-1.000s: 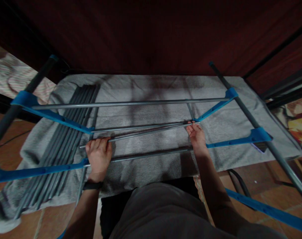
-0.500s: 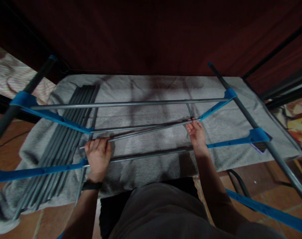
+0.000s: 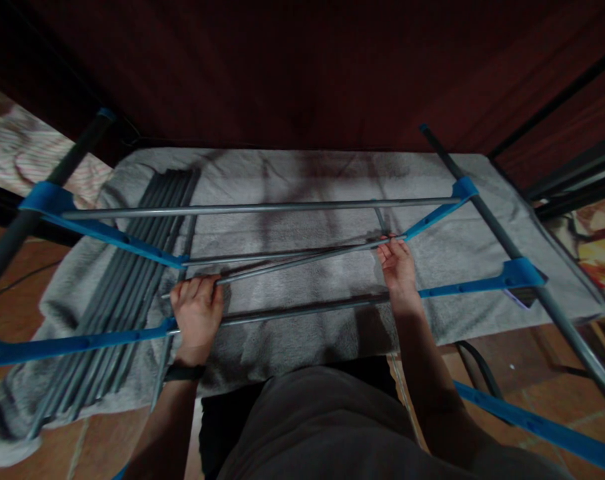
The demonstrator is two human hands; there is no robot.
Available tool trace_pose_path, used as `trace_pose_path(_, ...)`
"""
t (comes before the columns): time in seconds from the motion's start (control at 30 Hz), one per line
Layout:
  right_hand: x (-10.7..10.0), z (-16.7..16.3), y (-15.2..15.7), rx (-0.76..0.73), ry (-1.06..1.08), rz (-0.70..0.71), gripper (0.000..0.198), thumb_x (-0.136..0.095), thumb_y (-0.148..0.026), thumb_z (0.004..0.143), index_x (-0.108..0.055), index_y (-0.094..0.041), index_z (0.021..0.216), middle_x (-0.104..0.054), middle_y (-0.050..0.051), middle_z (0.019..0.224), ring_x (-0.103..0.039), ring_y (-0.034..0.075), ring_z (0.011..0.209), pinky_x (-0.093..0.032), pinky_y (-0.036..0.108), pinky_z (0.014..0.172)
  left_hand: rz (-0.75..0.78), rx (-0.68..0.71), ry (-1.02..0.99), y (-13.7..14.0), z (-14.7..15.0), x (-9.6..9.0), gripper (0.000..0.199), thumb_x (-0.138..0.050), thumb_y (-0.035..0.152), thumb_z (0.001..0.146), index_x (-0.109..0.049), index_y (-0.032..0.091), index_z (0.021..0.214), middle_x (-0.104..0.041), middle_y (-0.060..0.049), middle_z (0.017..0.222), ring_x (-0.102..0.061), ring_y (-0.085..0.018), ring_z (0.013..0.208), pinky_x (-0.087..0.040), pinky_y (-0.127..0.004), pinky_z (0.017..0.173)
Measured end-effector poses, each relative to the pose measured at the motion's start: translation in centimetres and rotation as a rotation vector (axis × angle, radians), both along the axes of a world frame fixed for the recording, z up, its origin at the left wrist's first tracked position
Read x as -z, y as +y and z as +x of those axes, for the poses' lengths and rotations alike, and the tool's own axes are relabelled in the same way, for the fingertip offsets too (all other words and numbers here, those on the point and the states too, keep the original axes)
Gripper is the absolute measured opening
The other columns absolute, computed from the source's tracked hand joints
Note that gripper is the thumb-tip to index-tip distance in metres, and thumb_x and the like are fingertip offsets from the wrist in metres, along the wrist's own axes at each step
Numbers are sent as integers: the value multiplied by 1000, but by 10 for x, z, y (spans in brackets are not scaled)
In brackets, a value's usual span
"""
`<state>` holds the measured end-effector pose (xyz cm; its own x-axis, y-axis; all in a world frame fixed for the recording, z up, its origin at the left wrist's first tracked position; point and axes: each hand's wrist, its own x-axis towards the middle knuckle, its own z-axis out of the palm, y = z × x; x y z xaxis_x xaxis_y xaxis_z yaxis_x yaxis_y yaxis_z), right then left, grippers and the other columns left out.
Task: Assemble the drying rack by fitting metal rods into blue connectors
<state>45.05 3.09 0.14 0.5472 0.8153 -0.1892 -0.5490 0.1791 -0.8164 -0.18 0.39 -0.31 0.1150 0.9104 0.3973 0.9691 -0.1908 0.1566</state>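
A thin grey metal rod (image 3: 287,261) slants across the middle of a rack frame, its right end higher in the view than its left. Near the left end, my left hand (image 3: 197,307) is closed around it, knuckles up. My right hand (image 3: 396,261) pinches the other end with its fingertips, palm up, close to the tip of a blue plastic bracket (image 3: 427,219). Another rod (image 3: 242,258) spans the frame just behind the held one. In front, a further rod (image 3: 302,311) runs from the left blue arm (image 3: 82,345) to the right blue arm (image 3: 467,288).
Several loose grey tubes (image 3: 132,267) lie side by side on the grey blanket (image 3: 282,173), at the left. Thick side poles (image 3: 502,233) with blue joints stand at both sides. Under the right joint lies a dark flat object (image 3: 525,295). Tiled floor (image 3: 107,433) shows in front.
My right hand has shifted slightly right with its end of the rod. The left hand keeps nearly the same place and grip.
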Motion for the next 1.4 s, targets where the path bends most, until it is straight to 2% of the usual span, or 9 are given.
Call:
trace_pose_path(0.23,-1,0,-1,-2,5,16,23,-82,-20,76,-61,-25,83,-72,-7,83,-69,8,75,-57,23,76,-1,-11,-39,0,-1,2,32,-44,35,99,-68,20,113,-69,-13,96,-61,-32,102,-39,-49,101)
trace_pose_path(0.67,-4,-2,-1,-5,-21,2,20,-79,-21,79,-60,-24,83,-71,-6,83,-69,9,75,-58,23,77,-36,-36,-117,0,1,-1,34,-44,38,99,-70,19,111,-69,-14,96,-60,-33,102,-39,-51,101)
trace_pose_path(0.87,-2,0,0,7,-24,0,18,-78,-19,78,-61,-25,82,-72,-5,84,-70,10,77,-58,23,75,-7,-20,-98,0,0,-1,31,-45,37,99,-70,21,109,-68,-12,92,-61,-31,100,-39,-49,101)
trace_pose_path(1.07,2,1,-1,-12,15,49,20,-80,-21,77,-61,-24,82,-71,-7,86,-69,8,77,-58,22,76,-17,-32,-67,0,0,0,34,-44,38,100,-70,19,111,-69,-13,94,-61,-32,101,-38,-49,103)
trace_pose_path(1.23,1,0,-1,-5,7,32,18,-79,-21,78,-61,-24,81,-70,-7,84,-68,8,76,-57,22,78,-18,-25,-27,0,0,-1,37,-42,38,101,-70,17,112,-70,-14,95,-61,-32,100,-38,-47,103)
trace_pose_path(1.4,3,1,-1,14,27,29,22,-81,-21,75,-60,-23,78,-70,-7,81,-68,8,73,-57,22,76,-23,-3,-19,0,0,-3,35,-43,34,100,-69,17,115,-71,-14,103,-61,-30,103,-36,-47,104)
